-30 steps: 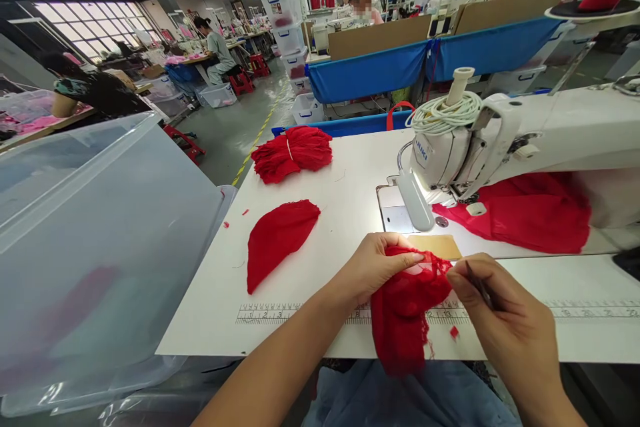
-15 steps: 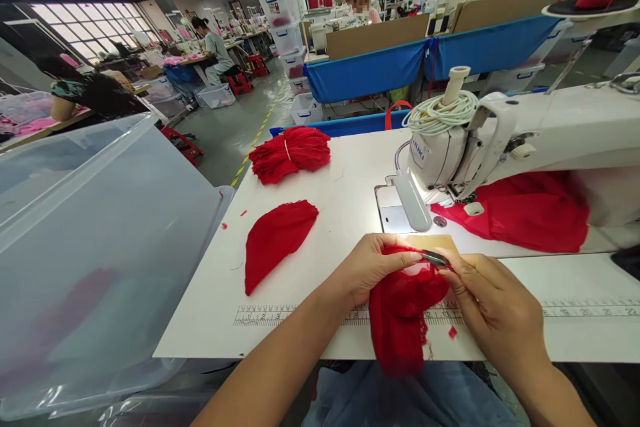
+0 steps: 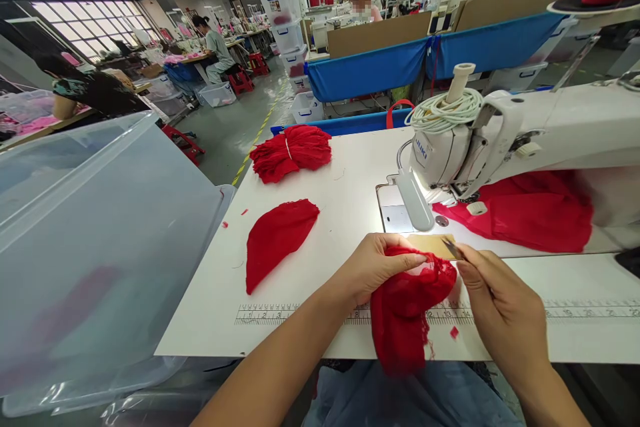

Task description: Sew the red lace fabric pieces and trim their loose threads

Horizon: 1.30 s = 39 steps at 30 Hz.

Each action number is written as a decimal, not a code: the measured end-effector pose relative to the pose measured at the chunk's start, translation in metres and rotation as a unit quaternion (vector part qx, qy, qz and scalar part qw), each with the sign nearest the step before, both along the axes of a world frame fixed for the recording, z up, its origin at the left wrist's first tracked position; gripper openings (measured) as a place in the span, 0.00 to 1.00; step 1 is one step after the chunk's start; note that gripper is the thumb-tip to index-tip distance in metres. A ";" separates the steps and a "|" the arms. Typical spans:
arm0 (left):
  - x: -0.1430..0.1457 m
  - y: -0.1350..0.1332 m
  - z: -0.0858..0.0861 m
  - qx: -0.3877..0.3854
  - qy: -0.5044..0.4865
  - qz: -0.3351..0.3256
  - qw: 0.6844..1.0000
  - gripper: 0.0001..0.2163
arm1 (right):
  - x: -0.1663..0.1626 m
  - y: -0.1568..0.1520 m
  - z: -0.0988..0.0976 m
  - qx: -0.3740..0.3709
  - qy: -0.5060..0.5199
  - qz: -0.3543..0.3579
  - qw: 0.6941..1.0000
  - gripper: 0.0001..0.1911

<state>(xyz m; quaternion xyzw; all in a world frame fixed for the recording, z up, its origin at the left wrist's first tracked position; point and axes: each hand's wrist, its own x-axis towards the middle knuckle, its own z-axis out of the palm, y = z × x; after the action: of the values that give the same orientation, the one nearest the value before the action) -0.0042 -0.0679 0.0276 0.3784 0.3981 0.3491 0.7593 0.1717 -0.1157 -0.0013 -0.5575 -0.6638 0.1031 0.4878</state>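
Pinched between the thumb and fingers of my left hand (image 3: 383, 267) is a piece of red fabric (image 3: 400, 327), its lower part hanging over the table's front edge. My right hand (image 3: 505, 300) is closed around small thread snips (image 3: 453, 248), whose dark blades point up and left, just apart from the fabric's frayed edge. A curved red fabric piece (image 3: 280, 240) lies flat to the left. Behind it is a tied bundle of red fabric (image 3: 291, 152). More red cloth (image 3: 525, 213) lies under the arm of the white sewing machine (image 3: 450, 147).
A printed ruler (image 3: 300, 313) runs along the front of the white table (image 3: 210, 327). A red scrap (image 3: 454, 333) lies near my right hand. Large translucent bins (image 3: 125, 213) stand at the left. Other people sit at machines farther back.
My right hand has drawn the snips slightly right and up, away from the fabric edge. The blades now show apart from the cloth. My left hand keeps its hold.
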 end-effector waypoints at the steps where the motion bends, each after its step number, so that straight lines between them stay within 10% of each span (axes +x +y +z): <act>1: 0.000 0.000 0.001 -0.004 -0.001 -0.002 1.000 0.15 | 0.000 0.001 0.002 -0.027 0.036 -0.008 0.999 0.15; 8: -0.004 0.000 0.003 0.011 0.000 -0.040 0.999 0.15 | -0.003 0.011 0.010 -0.281 0.199 0.098 0.934 0.19; 25: -0.007 0.009 0.004 0.163 0.094 0.055 0.981 0.17 | 0.000 0.007 0.010 -0.182 0.259 0.010 0.949 0.17; 39: -0.014 0.011 0.009 0.108 0.087 -0.039 0.990 0.20 | 0.010 0.005 0.013 -0.165 0.272 0.012 0.948 0.17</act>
<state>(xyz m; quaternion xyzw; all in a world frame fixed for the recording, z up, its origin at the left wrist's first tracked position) -0.0186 -0.0567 0.0371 0.5020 0.4073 0.3262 0.6897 0.1819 -0.1108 0.0117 -0.5727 -0.4865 0.3645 0.5500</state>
